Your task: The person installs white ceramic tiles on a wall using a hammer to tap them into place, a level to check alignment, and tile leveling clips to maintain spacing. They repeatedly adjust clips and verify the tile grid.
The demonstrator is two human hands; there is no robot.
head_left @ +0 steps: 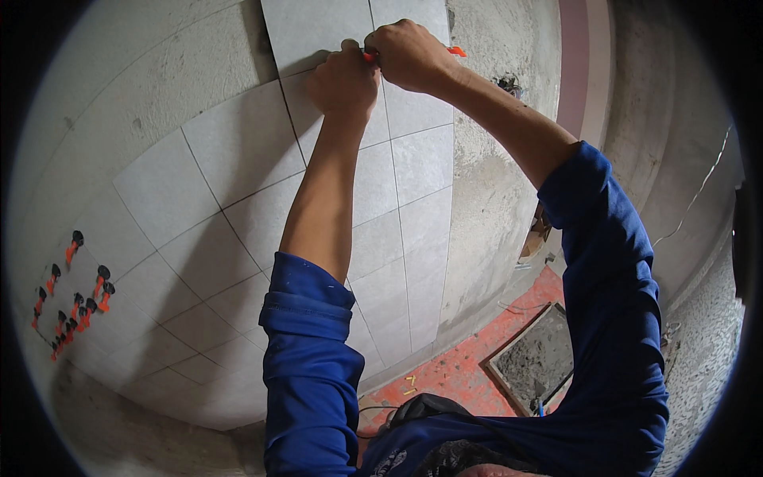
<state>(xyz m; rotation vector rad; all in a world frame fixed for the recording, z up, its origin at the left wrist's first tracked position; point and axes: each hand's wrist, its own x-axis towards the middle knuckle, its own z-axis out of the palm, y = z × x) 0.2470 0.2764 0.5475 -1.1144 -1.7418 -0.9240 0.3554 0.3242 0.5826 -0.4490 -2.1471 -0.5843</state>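
Note:
Both arms reach up to the grey wall tiles point(262, 151), where my hands meet near a joint at the top. My left hand point(346, 79) is closed, its fingers curled against the tile. My right hand point(409, 56) is closed too, knuckles up, right beside it. A small orange piece point(370, 57) shows between the two hands; the fingers hide most of it. Another orange piece point(457, 52) juts out past my right hand near the tiles' right edge. Several orange tile levelers with black knobs point(103, 286) stand out from the wall at the lower left.
Bare rough plaster point(493, 159) borders the tiles. On the red floor point(421, 366) below lies a square tray point(494, 375) of wet grey mortar, with a blue-handled thing at its near edge. Small yellow bits point(410, 385) lie near the wall. A thin wire point(699, 191) hangs at the right.

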